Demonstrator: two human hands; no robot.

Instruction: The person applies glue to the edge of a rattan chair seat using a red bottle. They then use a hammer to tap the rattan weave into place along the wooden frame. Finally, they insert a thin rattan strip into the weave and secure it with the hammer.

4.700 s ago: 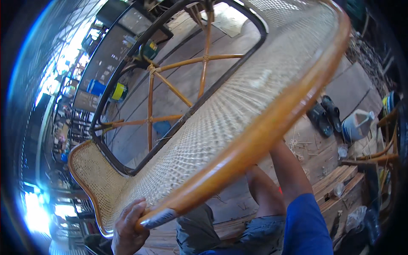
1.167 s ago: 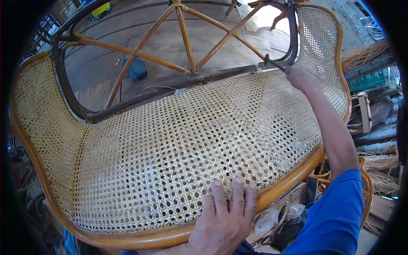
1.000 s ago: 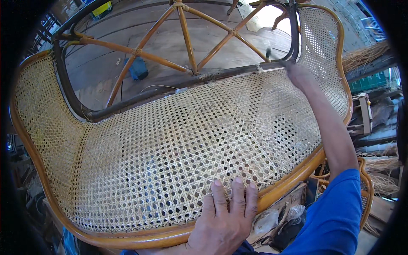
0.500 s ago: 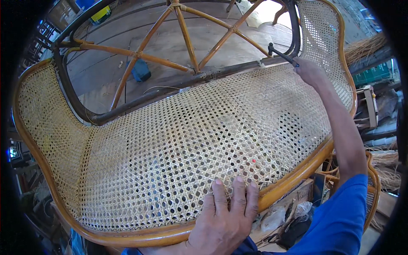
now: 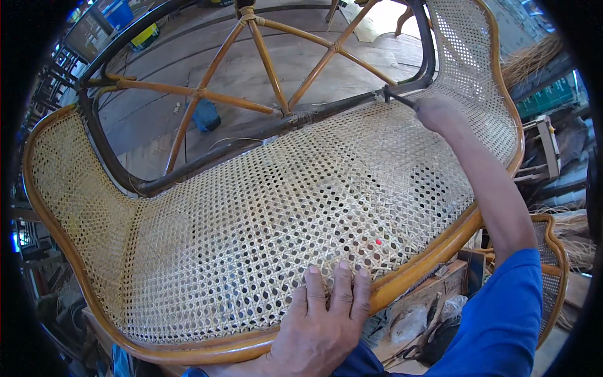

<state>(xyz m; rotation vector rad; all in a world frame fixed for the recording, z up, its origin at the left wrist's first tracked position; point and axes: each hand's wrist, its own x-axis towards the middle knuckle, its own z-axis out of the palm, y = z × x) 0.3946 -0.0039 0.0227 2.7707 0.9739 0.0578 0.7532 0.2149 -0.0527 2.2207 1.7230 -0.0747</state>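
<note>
Over a plank floor (image 5: 239, 72), your left hand (image 5: 323, 327) lies flat, fingers spread on the cane panel (image 5: 264, 220) right in front of you. Your right hand (image 5: 438, 114) is wrapped round a hammer (image 5: 401, 100), its head at the dark bar (image 5: 336, 109). Short, square taps should spare the weave. Beyond, rattan poles (image 5: 269, 66) narrow your swing room; the glossy rim (image 5: 427, 267) bounds the near edge.
</note>
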